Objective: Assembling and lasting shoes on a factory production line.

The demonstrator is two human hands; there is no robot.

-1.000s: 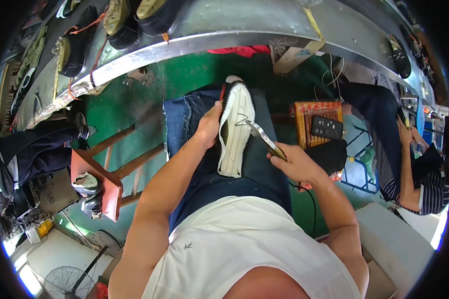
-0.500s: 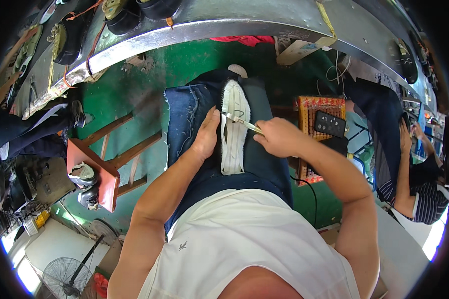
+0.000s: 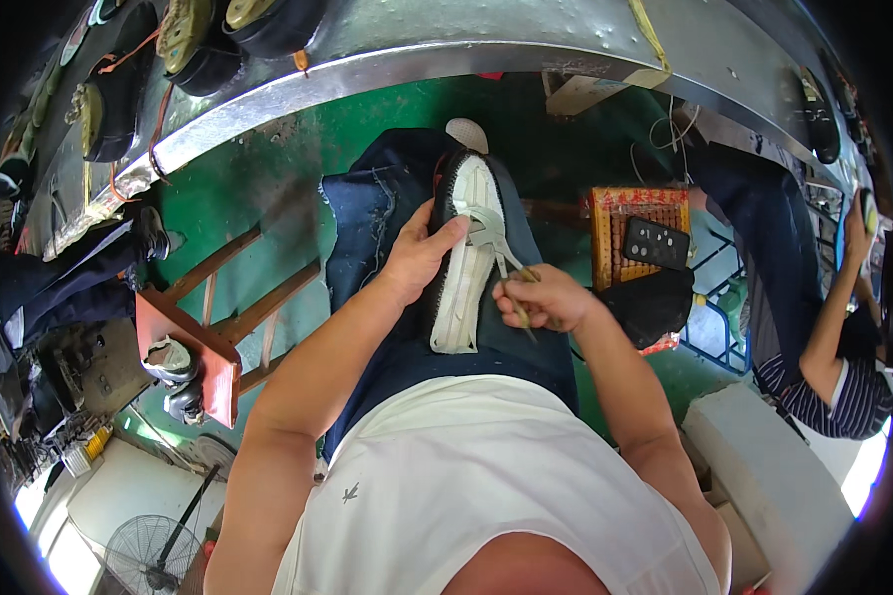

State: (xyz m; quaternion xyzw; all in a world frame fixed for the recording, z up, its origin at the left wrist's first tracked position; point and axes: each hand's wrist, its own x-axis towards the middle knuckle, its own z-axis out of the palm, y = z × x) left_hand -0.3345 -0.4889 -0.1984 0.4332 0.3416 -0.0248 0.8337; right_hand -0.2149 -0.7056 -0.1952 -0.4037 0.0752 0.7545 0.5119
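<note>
A shoe lies sole up along my lap, its dark upper stitched around a long white sole board (image 3: 458,309). My left hand (image 3: 413,258) cups its left side, with the thumb pressed on the white surface. A pale, loose strip (image 3: 489,226) crosses the middle of the sole and trails toward my right hand (image 3: 546,299). The fingers of that hand are closed around the strip's end and a slender yellowish-brown tool (image 3: 529,327); the kind of tool I cannot make out. My right hand is apart from the shoe, off its right edge.
A metal-edged bench (image 3: 387,71) runs across the front, with dark shoes (image 3: 200,59) at its left. To my left stands a wooden stool (image 3: 193,352). A beaded seat (image 3: 615,233) with a black remote-like device (image 3: 655,244) is at right, near a co-worker's arm (image 3: 826,317).
My right hand has moved down and off the sole with the tool. The pale strip now stretches loose between sole and hand. My left thumb has come onto the sole.
</note>
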